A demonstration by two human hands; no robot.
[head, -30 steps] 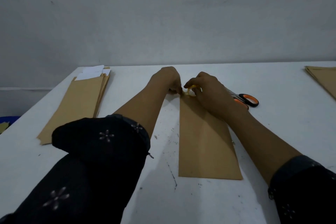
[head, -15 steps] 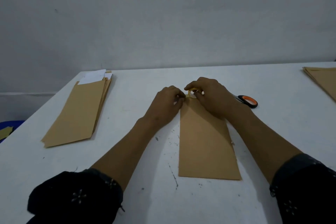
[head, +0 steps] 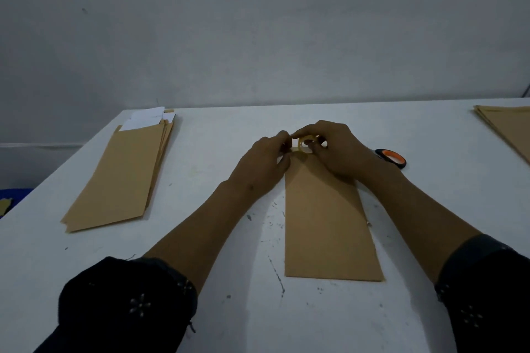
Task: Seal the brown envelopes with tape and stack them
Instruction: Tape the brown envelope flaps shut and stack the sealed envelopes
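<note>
Head view shows me my left hand (head: 265, 162) has closed in beside my right hand (head: 334, 149), both now pinching the small yellowish tape roll (head: 306, 143) at the far end of the long brown paper envelope (head: 325, 218), so taping begins.

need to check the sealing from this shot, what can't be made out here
- Far end of the middle envelope, head view: both hands cover it, so no seal is visible.
- Tape roll: mostly hidden by the right hand and left hand; any pulled strip is too small to see.
- Scissors: blades behind the right wrist.
- Right pile: cut off by the frame edge.
</note>
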